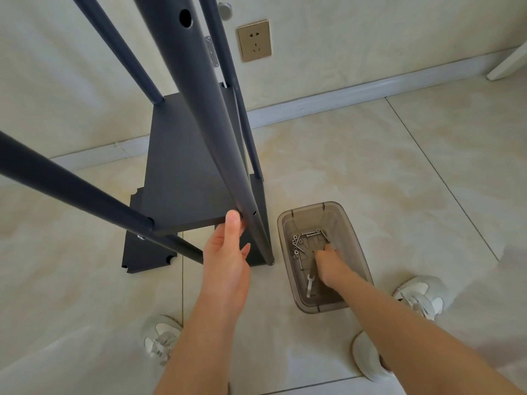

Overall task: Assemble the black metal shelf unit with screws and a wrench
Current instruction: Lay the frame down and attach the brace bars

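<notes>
The black metal shelf unit (256, 223) stands upright on the tiled floor, its matte round tubular posts (196, 104) rising past the camera; the nearest has a drilled hole near its top. A flat rectangular shelf panel (185, 172) sits level between the posts, raised off the floor, and the left hand (228, 252) grips its near right corner, thumb on top. Below it, a second dark panel with notched corners (142, 258) lies at floor level. Small silver screws and nuts (298, 246) lie scattered at the far end of a translucent grey plastic bin (285, 243) just right of the unit. A small flat silver open-ended wrench (310, 285) lies on the bin's bottom, nearer the person.
</notes>
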The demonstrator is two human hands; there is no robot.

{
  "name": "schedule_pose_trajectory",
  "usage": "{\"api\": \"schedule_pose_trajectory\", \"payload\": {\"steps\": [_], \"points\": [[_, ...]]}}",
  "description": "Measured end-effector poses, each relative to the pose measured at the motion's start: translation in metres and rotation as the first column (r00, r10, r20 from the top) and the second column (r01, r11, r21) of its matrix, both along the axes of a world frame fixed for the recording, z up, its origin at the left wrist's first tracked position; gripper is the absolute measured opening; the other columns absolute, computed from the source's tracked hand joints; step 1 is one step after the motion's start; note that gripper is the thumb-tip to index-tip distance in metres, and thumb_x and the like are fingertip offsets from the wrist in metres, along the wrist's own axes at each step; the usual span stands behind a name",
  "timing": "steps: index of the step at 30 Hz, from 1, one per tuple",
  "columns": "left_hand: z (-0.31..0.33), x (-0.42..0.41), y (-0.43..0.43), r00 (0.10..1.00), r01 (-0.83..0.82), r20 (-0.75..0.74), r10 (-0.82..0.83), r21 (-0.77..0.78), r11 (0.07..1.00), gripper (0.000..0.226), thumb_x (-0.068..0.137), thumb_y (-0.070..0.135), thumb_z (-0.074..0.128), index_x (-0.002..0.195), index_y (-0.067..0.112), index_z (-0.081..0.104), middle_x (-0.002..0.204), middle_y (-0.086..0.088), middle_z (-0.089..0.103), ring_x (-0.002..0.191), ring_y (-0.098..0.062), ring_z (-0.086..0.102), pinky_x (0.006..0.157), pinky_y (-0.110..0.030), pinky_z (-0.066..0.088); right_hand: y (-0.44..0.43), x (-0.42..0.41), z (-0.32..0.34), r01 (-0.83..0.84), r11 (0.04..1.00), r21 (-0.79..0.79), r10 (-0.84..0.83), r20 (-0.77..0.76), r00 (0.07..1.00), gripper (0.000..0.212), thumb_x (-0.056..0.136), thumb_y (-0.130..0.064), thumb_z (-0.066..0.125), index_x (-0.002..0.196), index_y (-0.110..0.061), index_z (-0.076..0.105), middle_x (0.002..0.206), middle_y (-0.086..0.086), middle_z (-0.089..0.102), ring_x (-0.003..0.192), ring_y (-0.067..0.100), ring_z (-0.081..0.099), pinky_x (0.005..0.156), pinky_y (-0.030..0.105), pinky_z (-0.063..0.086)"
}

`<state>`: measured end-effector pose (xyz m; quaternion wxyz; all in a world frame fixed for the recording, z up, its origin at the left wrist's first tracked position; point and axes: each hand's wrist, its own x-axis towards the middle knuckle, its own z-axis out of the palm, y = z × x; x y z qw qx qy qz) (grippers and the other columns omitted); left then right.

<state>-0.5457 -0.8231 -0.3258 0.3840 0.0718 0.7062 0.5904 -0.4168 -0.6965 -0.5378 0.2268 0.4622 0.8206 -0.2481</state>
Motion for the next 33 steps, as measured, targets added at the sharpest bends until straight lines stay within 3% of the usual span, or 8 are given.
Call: {"api": "schedule_pose_trajectory", "payload": {"steps": [5, 13, 17, 20, 24, 26, 29, 33], "points": [[-0.001, 0.001, 0.0, 1.0, -0.006, 0.002, 0.006, 0.003, 1.0, 0.045, 0.069, 0.066, 0.047, 0.103, 0.041, 0.063, 0.121, 0.021, 0.061, 0.114, -0.001, 0.054, 0.101, -0.028, 0.038, 0.003, 0.004, -0.008, -0.051, 0.999, 0.015, 0.051, -0.004, 0.999, 0.035, 0.097, -0.005, 0.048, 0.132, -0.001, 0.05, 0.142, 0.024, 0.039, 0.129, 0.041, 0.042, 0.103, 0.043, 0.04], [0.0, 0.0, -0.001, 1.0, 0.008, 0.02, -0.009, 0.029, 1.0, 0.051, 0.069, 0.067, 0.048, 0.11, 0.04, 0.063, 0.126, 0.02, 0.061, 0.117, 0.001, 0.053, 0.101, -0.029, 0.038, -0.003, 0.005, -0.006, -0.066, 0.998, 0.016, 0.062, 0.153, 0.986, 0.032, 0.096, -0.005, 0.047, 0.127, -0.006, 0.056, 0.127, 0.017, 0.057, 0.118, 0.032, 0.055, 0.094, 0.038, 0.048], [0.002, 0.001, -0.002, 0.999, -0.004, 0.047, 0.001, 0.059, 0.998, 0.049, 0.07, 0.065, 0.052, 0.11, 0.039, 0.065, 0.123, 0.021, 0.064, 0.116, 0.004, 0.054, 0.097, -0.028, 0.039, -0.006, 0.006, -0.001, 0.05, 0.999, -0.011, -0.049, 0.059, 0.997, 0.027, 0.097, -0.004, 0.044, 0.121, -0.003, 0.057, 0.123, 0.019, 0.055, 0.112, 0.032, 0.055, 0.094, 0.036, 0.048], [0.002, 0.001, -0.003, 0.998, -0.015, 0.056, 0.012, 0.058, 0.998, 0.048, 0.071, 0.064, 0.053, 0.11, 0.038, 0.065, 0.12, 0.022, 0.065, 0.113, 0.005, 0.055, 0.097, -0.029, 0.038, -0.008, 0.004, 0.004, 0.231, 0.961, -0.15, -0.247, -0.096, 0.964, 0.019, 0.098, -0.005, 0.048, 0.11, -0.003, 0.063, 0.113, 0.015, 0.063, 0.099, 0.027, 0.061, 0.075, 0.027, 0.046], [0.002, 0.001, -0.004, 0.997, -0.028, 0.068, 0.023, 0.067, 0.997, 0.043, 0.074, 0.064, 0.054, 0.105, 0.038, 0.065, 0.118, 0.024, 0.064, 0.113, 0.006, 0.054, 0.1, -0.03, 0.038, -0.018, -0.007, 0.03, 0.494, 0.734, -0.465, -0.653, -0.285, 0.702, 0.017, 0.097, -0.004, 0.052, 0.106, -0.006, 0.066, 0.099, 0.015, 0.069, 0.083, 0.024, 0.065, 0.082, 0.039, 0.057], [0.003, 0.002, -0.003, 0.996, -0.05, 0.072, 0.046, 0.049, 0.998, 0.029, 0.085, 0.059, 0.054, 0.103, 0.038, 0.063, 0.115, 0.023, 0.063, 0.112, 0.002, 0.054, 0.101, -0.03, 0.038, -0.026, -0.016, 0.052, 0.529, 0.643, -0.553, -0.759, -0.367, 0.538, 0.015, 0.096, -0.003, 0.056, 0.105, -0.01, 0.066, 0.095, 0.013, 0.07, 0.078, 0.021, 0.066, 0.079, 0.036, 0.059], [0.004, 0.003, 0.0, 0.992, -0.078, 0.098, 0.073, 0.042, 0.996, 0.016, 0.095, 0.05, 0.053, 0.097, 0.037, 0.062, 0.108, 0.023, 0.062, 0.105, 0.0, 0.053, 0.097, -0.03, 0.038, -0.043, -0.033, 0.096, 0.518, 0.61, -0.6, -0.788, -0.528, 0.316, 0.01, 0.096, -0.009, 0.059, 0.102, -0.015, 0.064, 0.089, 0.007, 0.07, 0.077, 0.016, 0.067, 0.07, 0.022, 0.057], [0.008, 0.005, 0.002, 0.981, -0.089, 0.183, 0.068, 0.109, 0.99, 0.02, 0.096, 0.047, 0.054, 0.099, 0.03, 0.064, 0.109, 0.017, 0.065, 0.101, 0.003, 0.055, 0.09, -0.029, 0.037, -0.063, -0.043, 0.155, 0.447, 0.624, -0.641, -0.734, -0.677, 0.053, 0.011, 0.096, -0.006, 0.056, 0.098, -0.013, 0.064, 0.084, 0.005, 0.073, 0.078, 0.016, 0.07, 0.077, 0.029, 0.058]]}}
